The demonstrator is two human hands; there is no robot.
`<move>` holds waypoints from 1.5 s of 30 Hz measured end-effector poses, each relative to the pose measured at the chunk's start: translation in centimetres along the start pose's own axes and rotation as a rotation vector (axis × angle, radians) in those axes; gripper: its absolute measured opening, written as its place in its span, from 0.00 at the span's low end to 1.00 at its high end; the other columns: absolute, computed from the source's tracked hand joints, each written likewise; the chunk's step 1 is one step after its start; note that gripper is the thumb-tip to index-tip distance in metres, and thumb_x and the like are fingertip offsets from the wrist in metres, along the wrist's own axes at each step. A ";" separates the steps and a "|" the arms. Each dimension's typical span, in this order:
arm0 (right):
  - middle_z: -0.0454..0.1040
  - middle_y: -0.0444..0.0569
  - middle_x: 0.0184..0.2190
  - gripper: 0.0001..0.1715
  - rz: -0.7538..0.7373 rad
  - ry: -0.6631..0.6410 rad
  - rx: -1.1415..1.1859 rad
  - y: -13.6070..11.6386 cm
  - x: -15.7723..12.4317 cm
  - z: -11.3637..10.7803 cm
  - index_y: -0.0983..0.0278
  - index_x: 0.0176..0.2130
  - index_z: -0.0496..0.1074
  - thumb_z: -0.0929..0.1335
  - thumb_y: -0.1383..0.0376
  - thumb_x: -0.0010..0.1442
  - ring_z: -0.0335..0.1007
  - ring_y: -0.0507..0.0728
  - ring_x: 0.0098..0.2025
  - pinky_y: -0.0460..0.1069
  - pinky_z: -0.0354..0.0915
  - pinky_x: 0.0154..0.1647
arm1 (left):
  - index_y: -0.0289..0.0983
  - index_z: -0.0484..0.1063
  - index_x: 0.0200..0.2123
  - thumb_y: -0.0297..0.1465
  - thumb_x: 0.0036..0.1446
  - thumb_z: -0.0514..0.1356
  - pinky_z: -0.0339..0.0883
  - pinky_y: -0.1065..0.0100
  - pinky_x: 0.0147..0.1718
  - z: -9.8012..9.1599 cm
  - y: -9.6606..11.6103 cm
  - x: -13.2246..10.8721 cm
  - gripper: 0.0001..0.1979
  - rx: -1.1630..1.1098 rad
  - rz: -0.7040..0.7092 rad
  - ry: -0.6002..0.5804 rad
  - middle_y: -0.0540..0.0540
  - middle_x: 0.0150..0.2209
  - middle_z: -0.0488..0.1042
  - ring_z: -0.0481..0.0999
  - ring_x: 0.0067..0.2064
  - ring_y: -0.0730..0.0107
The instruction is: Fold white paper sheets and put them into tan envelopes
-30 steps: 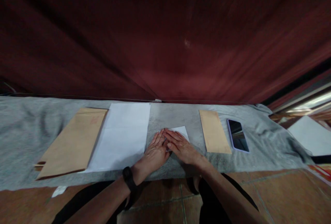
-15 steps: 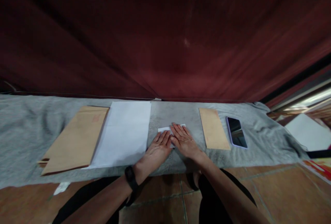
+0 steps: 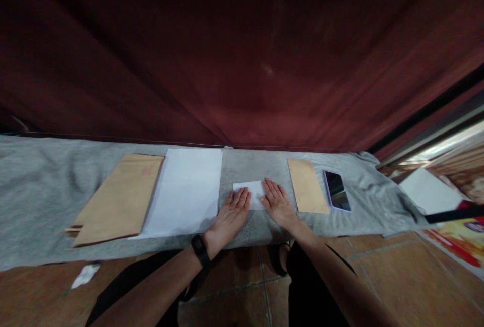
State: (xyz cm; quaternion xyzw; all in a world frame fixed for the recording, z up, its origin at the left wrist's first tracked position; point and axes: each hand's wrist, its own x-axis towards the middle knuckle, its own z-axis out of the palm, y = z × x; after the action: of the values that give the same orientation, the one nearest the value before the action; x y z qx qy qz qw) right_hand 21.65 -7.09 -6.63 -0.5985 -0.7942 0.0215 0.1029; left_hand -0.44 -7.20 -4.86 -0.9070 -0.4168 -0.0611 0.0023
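A small folded sheet of white paper point(image 3: 256, 197) lies flat on the grey cloth point(image 3: 257, 163) in front of me. My left hand point(image 3: 233, 211) rests flat on its left end, fingers stretched out and pointing away from me. At the other end my right hand point(image 3: 279, 206) lies flat, its fingertips on the paper's right edge. Neither hand grips anything. Between the hands the middle of the paper shows. A brown envelope point(image 3: 308, 186) lies to the right of my right hand.
Left of my hands lies a stack of large white paper point(image 3: 185, 191), with large brown envelopes point(image 3: 121, 198) beside it. A phone point(image 3: 337, 191) lies right of the small envelope. Behind the cloth rises a dark red surface point(image 3: 242, 90). A crumpled white tissue point(image 3: 85, 275) is on the tiled floor.
My hands have moved apart along the folded paper, from close together at its middle to its two ends. More of the paper shows between them. The view has shifted slightly.
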 end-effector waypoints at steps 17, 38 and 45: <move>0.52 0.53 0.72 0.32 -0.073 0.026 0.104 -3.5 -1.4 -0.3 0.64 0.71 0.53 0.56 0.56 0.74 0.46 0.60 0.73 0.61 0.47 0.73 | 0.25 0.59 0.66 0.33 0.65 0.48 0.52 0.51 0.68 -0.3 0.2 -0.3 0.29 -0.106 -0.121 0.013 0.29 0.68 0.59 0.55 0.71 0.53; 0.54 0.58 0.71 0.34 0.073 0.088 0.048 -1.6 -0.4 0.3 0.69 0.71 0.53 0.55 0.56 0.73 0.48 0.63 0.73 0.62 0.48 0.71 | 0.28 0.51 0.70 0.39 0.69 0.47 0.51 0.50 0.68 2.3 -0.7 2.0 0.32 -0.061 -0.276 0.210 0.32 0.69 0.58 0.53 0.72 0.53; 0.54 0.59 0.71 0.34 0.117 0.073 0.047 -0.8 -0.6 0.0 0.71 0.70 0.54 0.55 0.56 0.73 0.50 0.65 0.72 0.63 0.48 0.71 | 0.28 0.50 0.70 0.42 0.68 0.48 0.52 0.48 0.68 2.2 -1.0 1.6 0.34 -0.069 -0.291 0.188 0.31 0.70 0.56 0.54 0.71 0.51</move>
State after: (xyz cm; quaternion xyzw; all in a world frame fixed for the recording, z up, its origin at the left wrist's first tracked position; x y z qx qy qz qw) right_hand 21.06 -7.85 -6.63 -0.6416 -0.7530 0.0243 0.1442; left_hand 0.04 -5.23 -6.87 -0.8269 -0.5392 -0.1599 0.0013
